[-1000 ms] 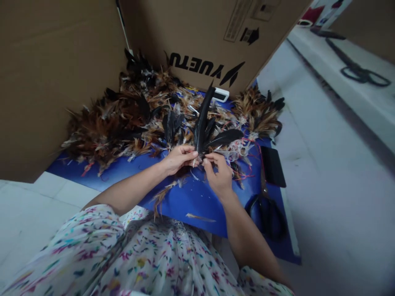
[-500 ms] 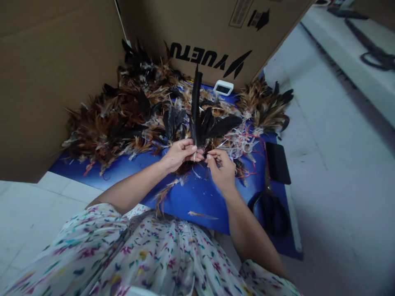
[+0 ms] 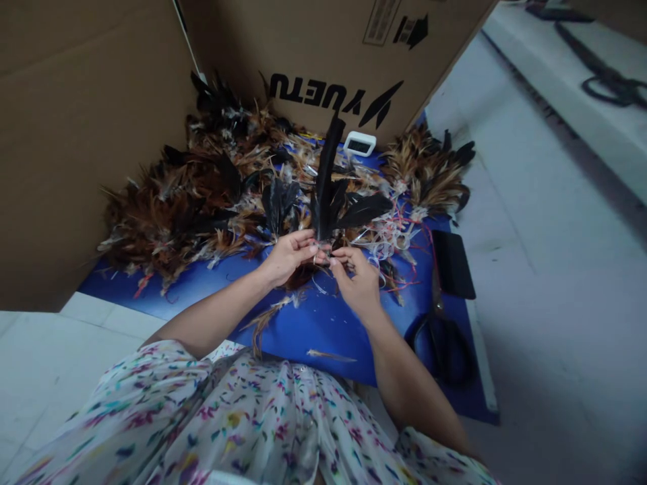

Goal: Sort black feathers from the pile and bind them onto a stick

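My left hand [image 3: 289,259] is closed on a long black feather [image 3: 327,172], gripping it low by its quill so that it stands up, leaning slightly right. Other dark feathers fan out beside it, and I cannot tell which of them are in the same grip. My right hand [image 3: 360,279] is pinched close to the left fingertips, by the quill end; what its fingers hold is too small to make out. Just behind the hands lies a pile of brown and black feathers [image 3: 202,182] on a blue surface [image 3: 328,330].
Large cardboard panels [image 3: 323,40] stand behind and to the left. A white digital display [image 3: 360,143] sits at the back. Clear and red strings [image 3: 387,236] lie near my right hand. A black phone [image 3: 453,264] and black-handled scissors [image 3: 439,347] rest at the right edge.
My right hand has come slightly left, closer to the left fingertips. The long black feather now leans more to the right. The whole view has shifted a little.
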### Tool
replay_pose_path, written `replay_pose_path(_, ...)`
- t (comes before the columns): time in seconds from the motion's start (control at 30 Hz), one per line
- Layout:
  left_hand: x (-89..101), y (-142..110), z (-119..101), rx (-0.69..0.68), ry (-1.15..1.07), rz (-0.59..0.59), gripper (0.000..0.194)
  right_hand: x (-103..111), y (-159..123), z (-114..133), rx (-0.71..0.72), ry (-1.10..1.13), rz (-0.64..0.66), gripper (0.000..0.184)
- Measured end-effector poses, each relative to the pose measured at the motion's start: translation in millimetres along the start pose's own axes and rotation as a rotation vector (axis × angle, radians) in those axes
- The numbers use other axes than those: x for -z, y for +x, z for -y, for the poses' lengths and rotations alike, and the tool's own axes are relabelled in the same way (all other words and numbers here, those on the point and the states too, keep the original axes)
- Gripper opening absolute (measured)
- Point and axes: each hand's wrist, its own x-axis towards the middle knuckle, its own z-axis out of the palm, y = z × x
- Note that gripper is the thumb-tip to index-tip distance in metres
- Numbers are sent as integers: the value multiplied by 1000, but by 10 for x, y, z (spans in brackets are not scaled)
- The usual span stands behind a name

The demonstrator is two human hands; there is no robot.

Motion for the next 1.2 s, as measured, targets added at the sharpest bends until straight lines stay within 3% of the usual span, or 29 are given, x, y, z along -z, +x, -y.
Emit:
replay_pose_path(0.23,51,1,130,-48,155,3,54,-28,-23,46,-1,33,-16,17)
replay_pose_path(0.43,102,15,190,-182,461,-13,44,-31,-16,6,66,-79,-61,16)
replay_pose_path(0.63,86,-11,205,-193,616,11,37,-16,-8,31,115,-149,-63,8)
replay_pose_path(0.9,42,-36,167,-167,570,41,34,3,13,81,86,-176,-52,8)
replay_pose_path(1.2,-6,-41,160,-62,347,41,50,-4,12,75,-8,-143,-60,7)
